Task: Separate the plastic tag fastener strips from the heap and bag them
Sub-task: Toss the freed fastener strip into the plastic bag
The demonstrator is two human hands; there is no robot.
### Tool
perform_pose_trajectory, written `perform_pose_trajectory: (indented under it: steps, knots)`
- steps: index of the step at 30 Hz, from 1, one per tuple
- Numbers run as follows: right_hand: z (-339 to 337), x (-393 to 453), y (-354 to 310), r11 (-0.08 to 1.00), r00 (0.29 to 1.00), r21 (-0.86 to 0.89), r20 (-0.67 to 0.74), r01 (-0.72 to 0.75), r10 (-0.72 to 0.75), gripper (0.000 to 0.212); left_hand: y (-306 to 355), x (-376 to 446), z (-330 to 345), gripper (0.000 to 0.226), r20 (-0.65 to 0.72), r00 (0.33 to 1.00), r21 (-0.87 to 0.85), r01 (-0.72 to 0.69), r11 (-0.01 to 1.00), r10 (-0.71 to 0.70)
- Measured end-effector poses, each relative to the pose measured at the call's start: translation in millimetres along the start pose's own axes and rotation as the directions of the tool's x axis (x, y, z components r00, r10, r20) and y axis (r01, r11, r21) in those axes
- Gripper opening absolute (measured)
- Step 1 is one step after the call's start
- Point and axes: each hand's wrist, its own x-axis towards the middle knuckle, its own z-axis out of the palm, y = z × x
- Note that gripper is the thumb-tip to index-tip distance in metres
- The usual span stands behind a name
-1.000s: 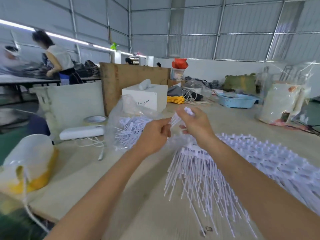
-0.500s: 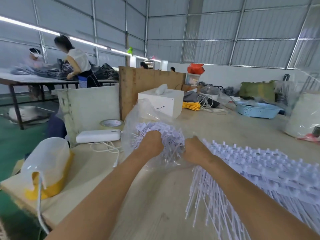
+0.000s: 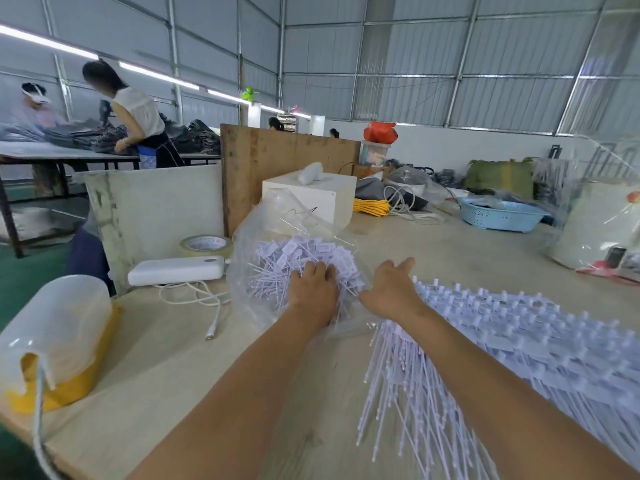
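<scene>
Head view: my left hand (image 3: 313, 289) lies palm-down on the loose fastener strips (image 3: 298, 261) inside the clear plastic bag (image 3: 277, 216), fingers (image 3: 320, 270) spread and pressing on the pile, not curled round anything. Bag sits on the worktop (image 3: 166, 362), mouth toward me, its film bunched up around my wrist. My right hand (image 3: 391, 285) is just beside the bag's right edge, fingers straight and relaxed, thumb out, holding nothing; the heel of the hand is at the near end of the heap. Cannot tell if it touches the bag film.

Heap of unseparated strips (image 3: 519, 337) covers the right side of the worktop, tag heads up in rows, long white tails fanning toward me under my right forearm.

Left of the bag: white power bank (image 3: 176, 270) with a white cable (image 3: 204, 303) trailing off it, tape roll (image 3: 206, 244) behind that, translucent container with a yellow base (image 3: 55, 341) at the near left corner. Behind the bag: white box (image 3: 322, 199), wooden board (image 3: 277, 168) standing upright. Far right: blue basket (image 3: 502, 214), well apart from the heap. Two people work at another table (image 3: 69, 152) in the left background.
</scene>
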Motion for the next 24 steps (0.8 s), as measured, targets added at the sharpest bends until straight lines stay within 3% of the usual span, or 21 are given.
perform_pose_trajectory:
  steps: [4,7,11,14,18,20,24]
  knots:
    - [-5,-9,0,0.984,0.999,0.17,0.009,0.042,-0.044,0.059,5,-2,-19,0.058,0.052,0.999,0.069,0.009,0.998,-0.012]
    - [-31,-24,6,0.893,0.992,0.433,-0.076,0.127,-0.104,0.052,12,-9,-42,0.056,0.035,0.997,0.074,0.062,0.995,-0.065]
    - [-81,-54,40,0.69,0.979,0.696,-0.178,0.199,-0.103,0.03,30,-29,-77,0.043,-0.285,0.959,-0.051,-0.025,0.998,0.009]
    - [-103,-75,88,0.685,0.975,0.708,-0.223,0.17,-0.011,0.023,54,-43,-99,0.036,-0.426,0.896,-0.332,-0.286,0.899,0.128]
    - [-97,-98,153,0.741,0.953,0.67,-0.254,0.052,0.163,0.006,91,-56,-113,0.026,-0.332,0.839,-0.52,-0.545,0.658,0.432]
    - [-87,-107,181,0.794,0.94,0.608,-0.279,0.016,0.195,0.004,109,-58,-113,0.026,-0.225,0.821,-0.495,-0.56,0.664,0.525]
    - [-72,-116,211,0.826,0.936,0.564,-0.294,0.006,0.194,0.008,133,-54,-109,0.044,-0.035,0.825,-0.412,-0.527,0.744,0.565]
